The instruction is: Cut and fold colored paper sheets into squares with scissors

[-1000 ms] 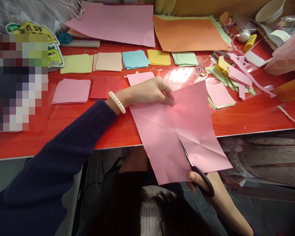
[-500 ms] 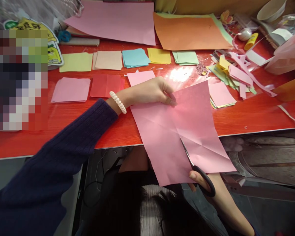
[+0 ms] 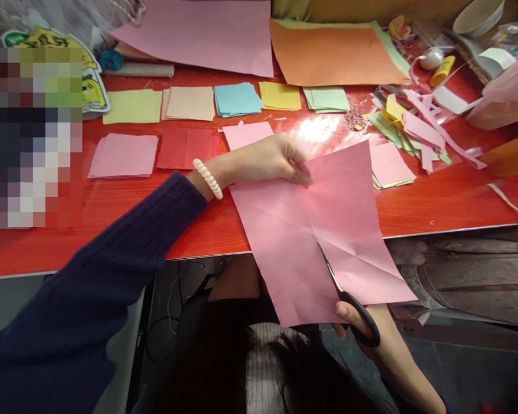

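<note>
A large creased sheet of pink paper point(image 3: 280, 247) hangs over the table's front edge. My left hand point(image 3: 282, 158) pinches it near its upper middle, the fingertips closed on the paper. Below, my right hand point(image 3: 349, 319) holds black-handled scissors point(image 3: 358, 310), my thumb through a handle loop. One blade lies over the face of the sheet, pointing up toward my left hand; the other blade is hidden behind the paper, as are most of my right fingers.
Stacks of coloured paper squares point(image 3: 238, 99) line the red table point(image 3: 190, 227). Behind them lie large pink point(image 3: 207, 37) and orange sheets point(image 3: 336, 54). Paper scraps point(image 3: 418, 129) heap at the right, near a pink bag point(image 3: 507, 95). A grey padded seat point(image 3: 479, 276) stands beyond my right hand.
Almost nothing differs. The pink sheet, both hands and the scissors show only a very slight shift to the right, and the background sits slightly higher in view.
</note>
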`<state>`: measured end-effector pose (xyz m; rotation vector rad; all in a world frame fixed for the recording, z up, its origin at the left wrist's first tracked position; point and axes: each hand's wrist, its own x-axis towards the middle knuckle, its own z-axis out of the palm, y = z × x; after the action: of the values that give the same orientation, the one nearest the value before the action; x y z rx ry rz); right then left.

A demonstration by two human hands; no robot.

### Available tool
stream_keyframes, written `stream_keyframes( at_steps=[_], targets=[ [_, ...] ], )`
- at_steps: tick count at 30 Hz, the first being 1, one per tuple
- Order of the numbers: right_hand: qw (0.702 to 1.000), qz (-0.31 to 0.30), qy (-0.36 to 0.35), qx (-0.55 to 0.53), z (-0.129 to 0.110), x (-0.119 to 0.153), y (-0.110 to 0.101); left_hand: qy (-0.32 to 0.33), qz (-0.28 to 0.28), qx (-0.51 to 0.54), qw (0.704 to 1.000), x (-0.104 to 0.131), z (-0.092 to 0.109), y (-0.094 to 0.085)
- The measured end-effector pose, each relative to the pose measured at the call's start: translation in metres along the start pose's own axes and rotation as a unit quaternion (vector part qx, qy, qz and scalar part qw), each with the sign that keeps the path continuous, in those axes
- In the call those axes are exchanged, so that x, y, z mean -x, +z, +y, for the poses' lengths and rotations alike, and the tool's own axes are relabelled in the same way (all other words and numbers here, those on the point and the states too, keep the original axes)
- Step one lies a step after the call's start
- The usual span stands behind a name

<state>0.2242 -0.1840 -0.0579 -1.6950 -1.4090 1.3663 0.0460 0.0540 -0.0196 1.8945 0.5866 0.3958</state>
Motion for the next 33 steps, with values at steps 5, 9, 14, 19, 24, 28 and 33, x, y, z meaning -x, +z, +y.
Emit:
stream_keyframes(
  at_steps=[5, 9, 14, 19, 24, 28, 33],
  targets=[
    [1.000, -0.004, 0.010, 0.006, -0.0036, 0.0005, -0.0012, 0.000, 0.000, 0.004, 1.000, 0.0003, 0.0019, 0.0021],
    [1.000, 0.007, 0.006, -0.002, -0.0018, 0.0024, -0.0014, 0.001, -0.004, -0.002, 1.000, 0.0002, 0.0032, 0.0036],
    [1.000, 0.000, 0.008, -0.004, -0.0021, 0.0025, -0.0008, -0.003, 0.000, -0.013, 1.000, 0.0001, 0.0052, 0.0045],
    [1.000, 0.000, 0.019, -0.009, -0.0023, 0.0008, -0.0009, -0.006, -0.001, -0.009, 1.000, 0.0002, 0.0049, 0.0044],
    [1.000, 0.003, 0.021, -0.007, -0.0020, 0.0019, -0.0007, -0.005, 0.002, -0.001, 1.000, 0.0003, 0.0039, 0.0051],
    [0.999, 0.018, 0.032, -0.002, -0.0049, 0.0057, -0.0020, 0.001, 0.002, 0.003, 1.000, 0.0008, 0.0046, 0.0056],
    [0.998, 0.052, 0.041, 0.019, -0.0069, 0.0081, -0.0045, 0.005, -0.005, 0.002, 1.000, 0.0018, 0.0082, 0.0061]
  ],
)
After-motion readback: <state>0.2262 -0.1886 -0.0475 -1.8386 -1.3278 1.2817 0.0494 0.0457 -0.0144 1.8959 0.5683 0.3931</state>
